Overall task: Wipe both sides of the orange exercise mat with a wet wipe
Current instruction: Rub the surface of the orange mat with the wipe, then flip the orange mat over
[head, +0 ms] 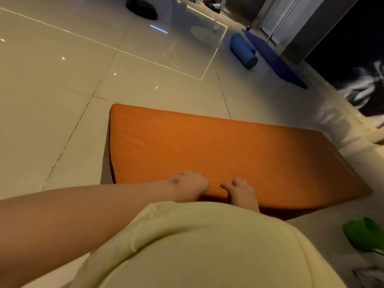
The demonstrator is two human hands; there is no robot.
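The orange exercise mat [218, 146] lies spread on the glossy tiled floor, with its near long edge and left end raised a little, casting a shadow beneath. My left hand [192, 183] grips that near edge, fingers curled round it. Just to its right, my right hand [242, 192] holds the same edge, fingers bent on top of the mat. My yellow shirt hides the wrist of the right hand and the mat's edge below it. No wet wipe shows in view.
A rolled blue mat [243, 50] and a flat dark blue mat [276, 61] lie at the back right near a door. A black round object [141, 8] sits far back. A green object [363, 233] rests at my right. White fabric [332, 121] borders the mat's right.
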